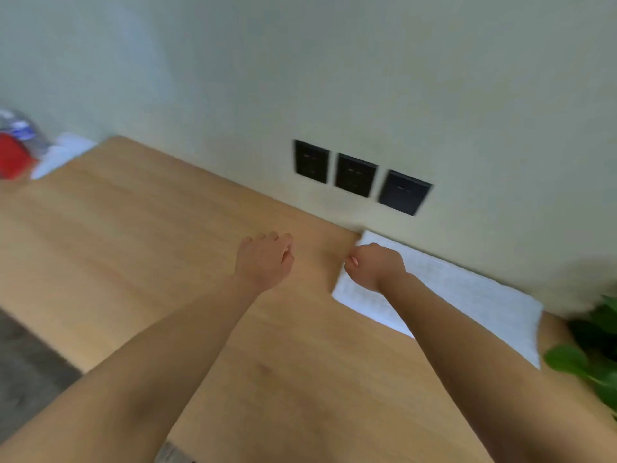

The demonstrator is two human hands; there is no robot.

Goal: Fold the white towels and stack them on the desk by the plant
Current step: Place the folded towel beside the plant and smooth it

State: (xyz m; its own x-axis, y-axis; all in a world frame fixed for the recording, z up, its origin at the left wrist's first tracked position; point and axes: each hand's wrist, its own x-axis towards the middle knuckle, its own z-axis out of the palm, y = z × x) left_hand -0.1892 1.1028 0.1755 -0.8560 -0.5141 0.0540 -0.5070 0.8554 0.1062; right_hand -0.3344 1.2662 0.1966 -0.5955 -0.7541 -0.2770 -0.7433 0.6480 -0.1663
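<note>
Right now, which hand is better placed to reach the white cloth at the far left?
Probably left: left hand holds nothing and is nearer that white cloth; right hand is over the folded towel.

Light wooden surface [133, 228], as I view it from above, its far edge against the wall [367, 78]. A folded white towel [467, 295] lies flat on it along that edge, toward the right end, near the leaves of a plant [587, 355]. At the far left I make out a white cloth [63, 152] and a red thing [13, 158], both blurred; whether they rest on the surface I cannot tell.
</note>
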